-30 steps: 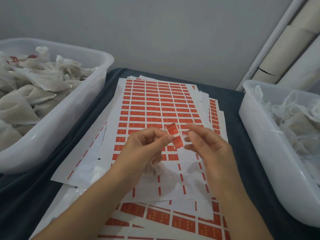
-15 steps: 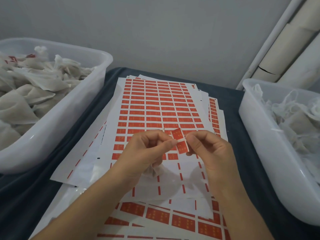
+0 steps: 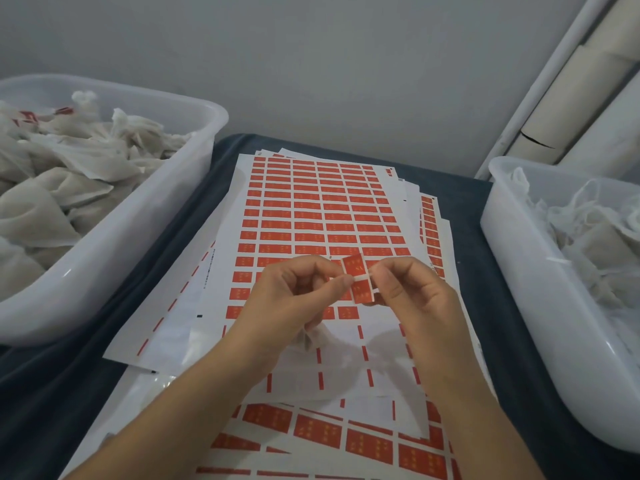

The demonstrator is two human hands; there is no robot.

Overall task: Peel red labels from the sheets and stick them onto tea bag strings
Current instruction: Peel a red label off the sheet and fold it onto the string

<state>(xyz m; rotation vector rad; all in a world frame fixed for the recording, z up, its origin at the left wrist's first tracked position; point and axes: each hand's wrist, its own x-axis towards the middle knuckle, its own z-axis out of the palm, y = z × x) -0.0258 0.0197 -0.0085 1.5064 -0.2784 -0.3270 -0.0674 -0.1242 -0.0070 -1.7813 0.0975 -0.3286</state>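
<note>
Both hands meet above the top label sheet, which carries rows of red labels. A peeled red label with a white middle strip stands upright between them. My left hand pinches its left edge with thumb and forefinger. My right hand pinches its right edge. A white tea bag hangs under my left palm, mostly hidden by the hand. The string itself is too thin to make out.
A white tub of tea bags, some with red labels, stands at the left. Another white tub of tea bags stands at the right. More label sheets lie stacked on the dark cloth. Cardboard tubes lean at the back right.
The two hands have drawn closer together around the label, and my right fingers have curled in to pinch its right edge. The label now stands more upright.
</note>
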